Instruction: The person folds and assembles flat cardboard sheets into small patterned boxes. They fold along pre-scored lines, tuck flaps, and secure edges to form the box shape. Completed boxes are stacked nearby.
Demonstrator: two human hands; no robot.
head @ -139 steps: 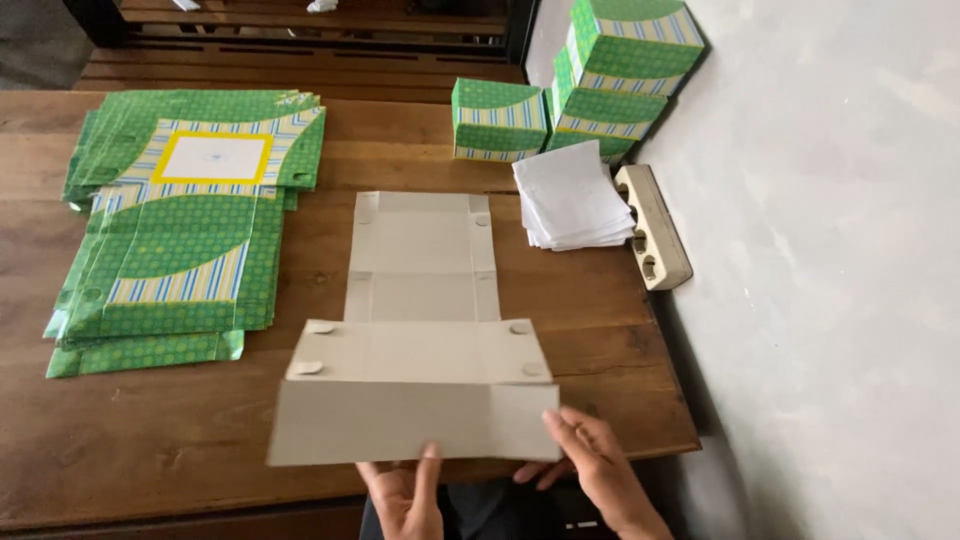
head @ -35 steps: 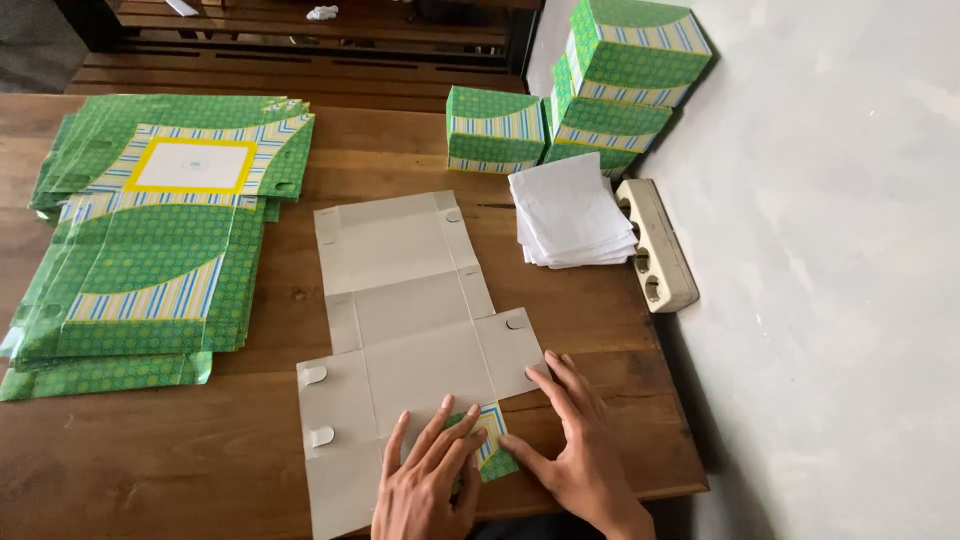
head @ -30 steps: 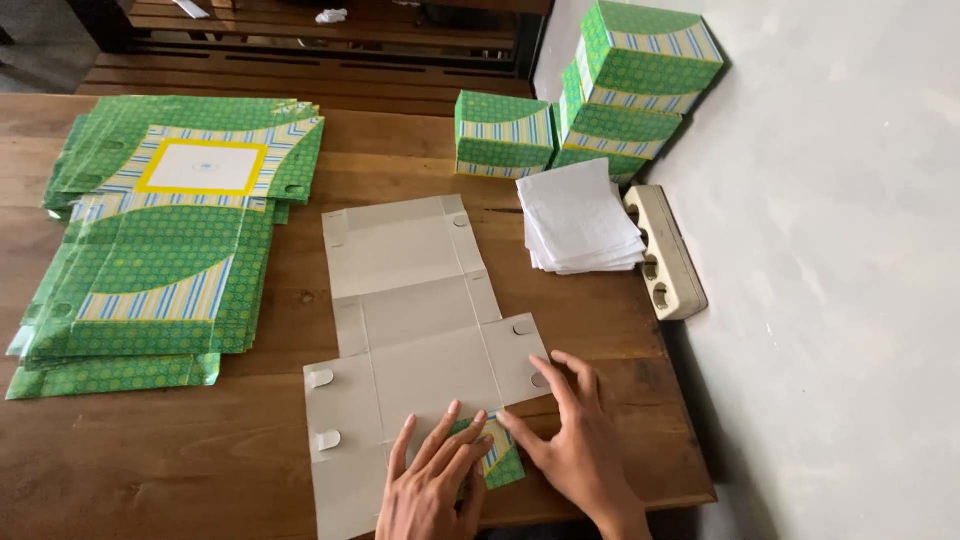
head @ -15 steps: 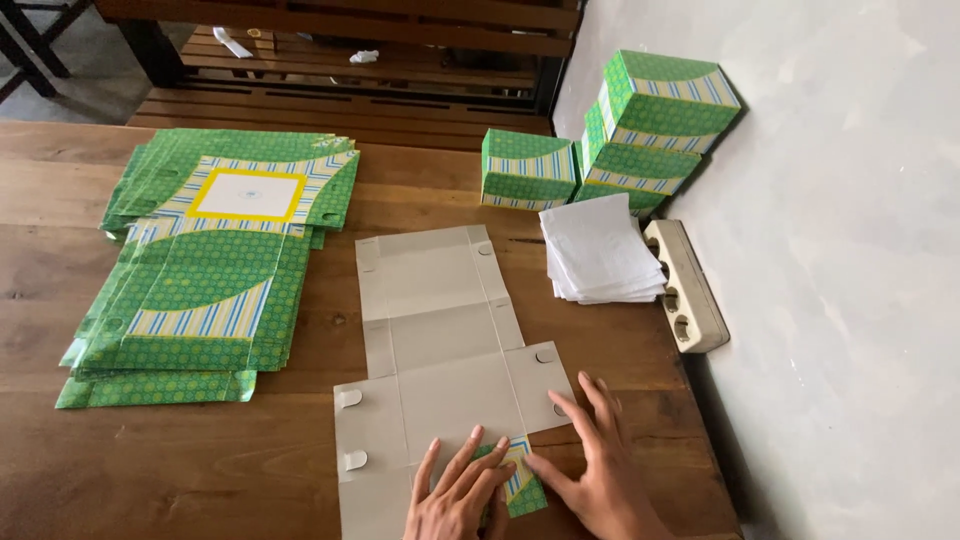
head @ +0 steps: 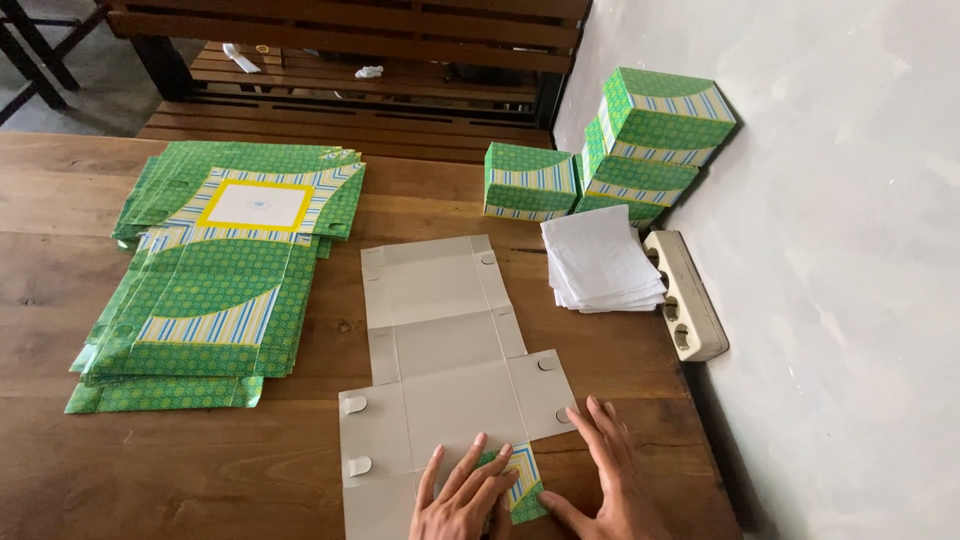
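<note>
A flat grey cardboard box blank (head: 440, 340) lies printed side down on the wooden table (head: 60, 460), its tabs spread out. At its near edge a green striped flap (head: 520, 487) is folded over. My left hand (head: 462, 497) presses flat on that flap with fingers spread. My right hand (head: 605, 478) rests just right of it, fingertips on the blank's near right corner. Neither hand grips anything.
A stack of flat green printed blanks (head: 215, 275) lies at the left. Several assembled green boxes (head: 640, 140) stand against the wall at the back right. Beside them lie a pile of white paper sheets (head: 603, 260) and a beige power strip (head: 685, 308).
The blank was turned so its near flap folded over, showing the green print. Both hands came onto that flap and stay pressing. The view has tilted up slightly.
</note>
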